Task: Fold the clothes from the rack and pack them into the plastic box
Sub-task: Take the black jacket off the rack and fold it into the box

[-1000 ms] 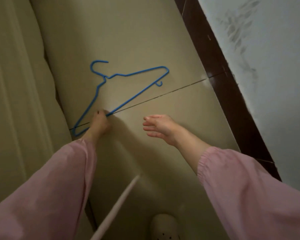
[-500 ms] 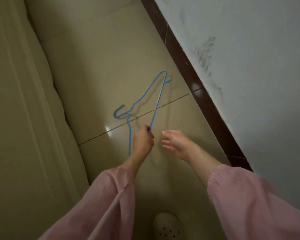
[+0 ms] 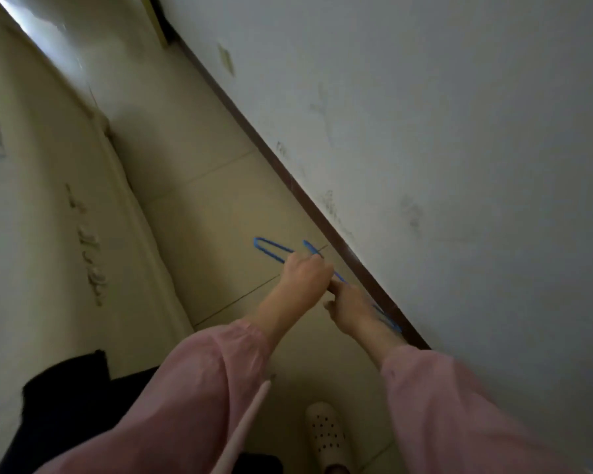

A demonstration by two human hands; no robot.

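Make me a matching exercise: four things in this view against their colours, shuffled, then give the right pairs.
Things:
1. hanger
2. clog
3. skirting board
4. cloth at lower left

Colours:
A. dark brown
B. black
C. blue
D. off-white

Pairs: 1-C, 2-D, 3-A, 4-B

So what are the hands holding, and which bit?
The left hand grips the blue hanger around its middle. Whether the right hand holds it too, I cannot tell.
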